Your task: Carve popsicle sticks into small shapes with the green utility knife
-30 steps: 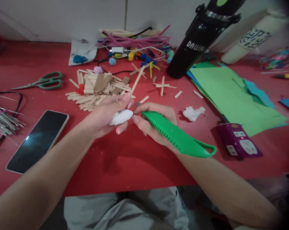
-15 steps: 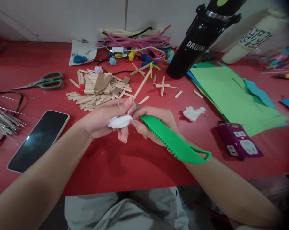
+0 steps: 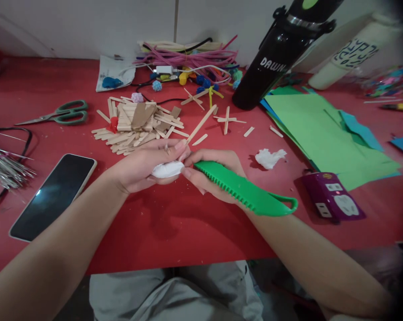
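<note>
My left hand (image 3: 148, 162) is closed around a wooden craft stick (image 3: 201, 124), which points up and to the right from between thumb and fingers. A white wad of tissue (image 3: 168, 169) is also tucked in that hand, below the thumb. In my right hand (image 3: 217, 167) is a green plastic utility knife (image 3: 241, 189), its looped end toward my forearm. The knife's front end lies at the fingertips, close against the left hand; its blade is hidden there. Behind the left hand is a pile of craft sticks (image 3: 137, 120) with brown cardboard scraps.
Scissors (image 3: 64, 113), a phone (image 3: 54, 196) and silver pipe cleaners (image 3: 7, 165) lie on the left. Crossed sticks (image 3: 226, 120), crumpled tissue (image 3: 270, 158), a purple power adapter (image 3: 333, 196) and green paper (image 3: 324, 129) are to the right. A black bottle (image 3: 274, 58) stands behind.
The craft stick has tipped lower and to the right. The knife's looped end has risen slightly, and the left fingers below the tissue have curled in.
</note>
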The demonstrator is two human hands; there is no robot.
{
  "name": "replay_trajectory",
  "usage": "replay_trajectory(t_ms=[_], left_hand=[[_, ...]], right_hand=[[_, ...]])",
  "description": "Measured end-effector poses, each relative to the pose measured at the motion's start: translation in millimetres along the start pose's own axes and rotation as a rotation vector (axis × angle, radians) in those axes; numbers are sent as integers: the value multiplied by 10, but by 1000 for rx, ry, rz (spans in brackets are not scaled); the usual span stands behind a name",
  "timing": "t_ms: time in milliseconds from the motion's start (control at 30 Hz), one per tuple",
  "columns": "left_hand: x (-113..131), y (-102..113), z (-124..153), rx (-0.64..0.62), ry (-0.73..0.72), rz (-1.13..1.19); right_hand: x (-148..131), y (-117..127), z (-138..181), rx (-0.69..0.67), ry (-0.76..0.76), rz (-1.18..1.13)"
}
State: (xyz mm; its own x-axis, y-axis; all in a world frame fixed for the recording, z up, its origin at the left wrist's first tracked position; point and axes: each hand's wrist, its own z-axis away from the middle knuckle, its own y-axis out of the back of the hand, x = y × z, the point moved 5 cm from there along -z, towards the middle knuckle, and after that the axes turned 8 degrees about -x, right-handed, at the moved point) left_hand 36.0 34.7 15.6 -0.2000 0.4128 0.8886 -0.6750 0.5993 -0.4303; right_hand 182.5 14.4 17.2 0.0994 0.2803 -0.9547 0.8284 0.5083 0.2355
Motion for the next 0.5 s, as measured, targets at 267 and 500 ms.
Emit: replay_trajectory(t_ms=[267, 500], left_hand=[[60, -24, -6, 65, -35, -15], [14, 1, -6, 57, -12, -20]], right_hand=[[48, 11, 4, 37, 0, 12], [-97, -36, -41, 24, 39, -1]])
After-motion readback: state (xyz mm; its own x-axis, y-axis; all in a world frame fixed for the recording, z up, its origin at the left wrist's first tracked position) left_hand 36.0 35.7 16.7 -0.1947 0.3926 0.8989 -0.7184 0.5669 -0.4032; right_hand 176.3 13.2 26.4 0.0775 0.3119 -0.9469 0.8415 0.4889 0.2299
